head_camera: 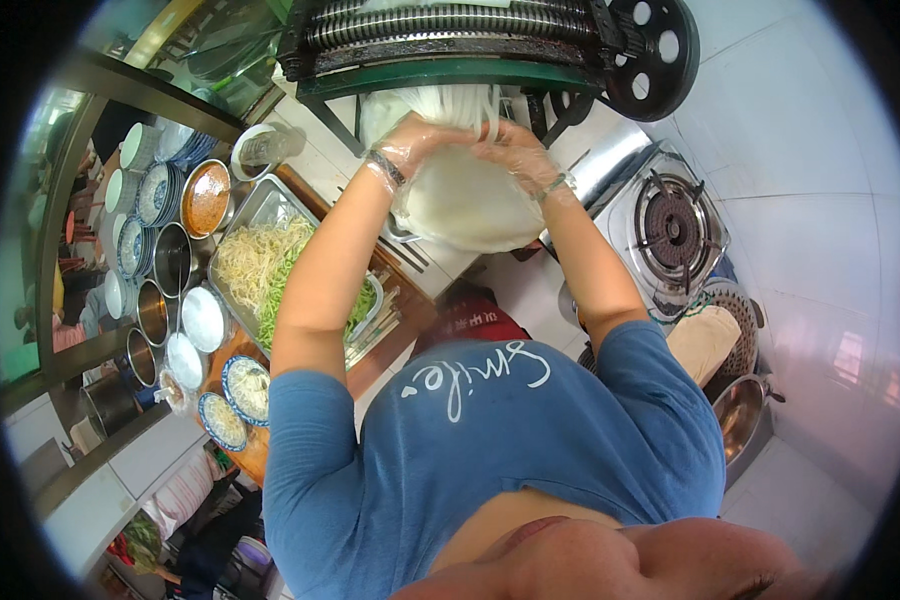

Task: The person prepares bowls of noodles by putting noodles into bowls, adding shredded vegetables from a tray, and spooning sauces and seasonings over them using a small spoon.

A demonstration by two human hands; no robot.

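Flat white noodle strips (454, 103) hang from beneath the roller noodle cutter (450, 37). My left hand (424, 142) and my right hand (514, 150), both in clear plastic gloves, curl around the strips from either side, fingers meeting in the middle. A few strands drape over the right fingers. Just below my hands lies a rounded, soft white noodle sheet or stack of sheets (472, 202); what it rests on is mostly hidden. On the cutter's right end is a black spoked wheel (654, 56).
Left of me, a metal tray (270, 270) holds bean sprouts and shredded greens. Nearby stand a bowl of red sauce (207, 196), stacked patterned bowls (157, 193), metal pots (172, 259) and two filled plates (247, 388). A gas burner (673, 225) sits to the right, beside a tiled wall (810, 150).
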